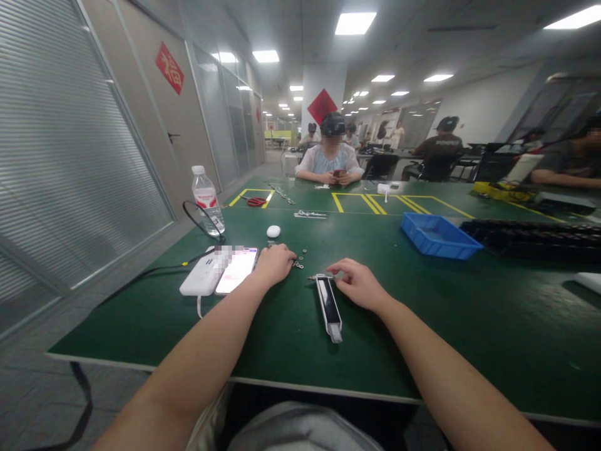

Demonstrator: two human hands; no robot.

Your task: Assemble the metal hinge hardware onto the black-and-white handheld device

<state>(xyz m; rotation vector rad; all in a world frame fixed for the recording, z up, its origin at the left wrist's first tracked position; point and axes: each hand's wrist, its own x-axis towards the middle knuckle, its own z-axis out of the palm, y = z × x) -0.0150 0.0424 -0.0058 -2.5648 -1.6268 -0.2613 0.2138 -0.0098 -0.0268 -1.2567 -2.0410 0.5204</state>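
My left hand (pixel 276 263) rests on the green table with its fingers bent together at a small scatter of metal rings (pixel 298 265), which look like washers or nuts. Its fingertips are partly hidden, so whatever they pinch cannot be made out. A long, narrow white device (pixel 329 305) with a black inset lies flat in front of me. Across its far end runs a thin metal rod (pixel 312 277). My right hand (pixel 360 285) comes from the right, its thumb and index finger closed around the rod's right end.
Left of my left hand lie a lit phone (pixel 238 270), a white power bank (pixel 201 275) with cables, and a water bottle (pixel 206 200). A white earbud case (pixel 273 232) sits ahead. Farther off are red scissors (pixel 256 202), a blue tray (pixel 439 237) and a seated person (pixel 328 156).
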